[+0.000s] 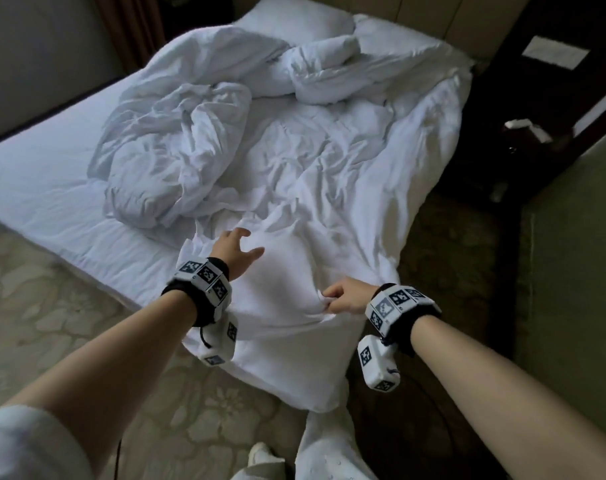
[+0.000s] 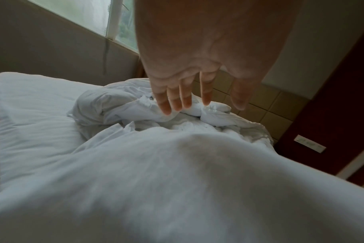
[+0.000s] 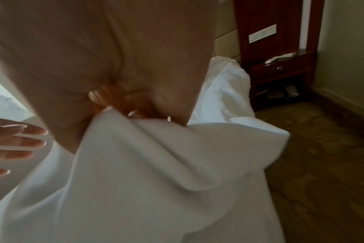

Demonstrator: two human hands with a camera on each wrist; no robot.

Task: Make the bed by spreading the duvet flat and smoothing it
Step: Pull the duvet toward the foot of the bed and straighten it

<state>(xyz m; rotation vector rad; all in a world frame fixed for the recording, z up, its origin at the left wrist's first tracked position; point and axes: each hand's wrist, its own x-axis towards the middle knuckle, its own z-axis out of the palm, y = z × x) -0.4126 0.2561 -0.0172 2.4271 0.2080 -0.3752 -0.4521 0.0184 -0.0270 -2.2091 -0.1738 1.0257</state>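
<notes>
A white duvet [image 1: 294, 161] lies crumpled over the bed, bunched in a heap [image 1: 170, 157] at the left and twisted near the pillows. Its near corner [image 1: 287, 341] hangs off the foot of the bed. My right hand [image 1: 339, 299] pinches a fold of the duvet [image 3: 135, 148] near that corner, fingers curled into the cloth. My left hand [image 1: 239, 247] hovers with straight, spread fingers just over the duvet [image 2: 177, 180], a little farther up the bed, holding nothing. The left hand's fingers [image 2: 177, 98] point toward the crumpled heap.
The bare white sheet [image 1: 45, 188] shows on the bed's left side. Two pillows [image 1: 294, 22] lie at the head. A dark wooden nightstand [image 1: 544, 98] stands right of the bed, a green wall [image 1: 571, 254] beside it. Patterned carpet [image 1: 69, 323] surrounds the bed's foot.
</notes>
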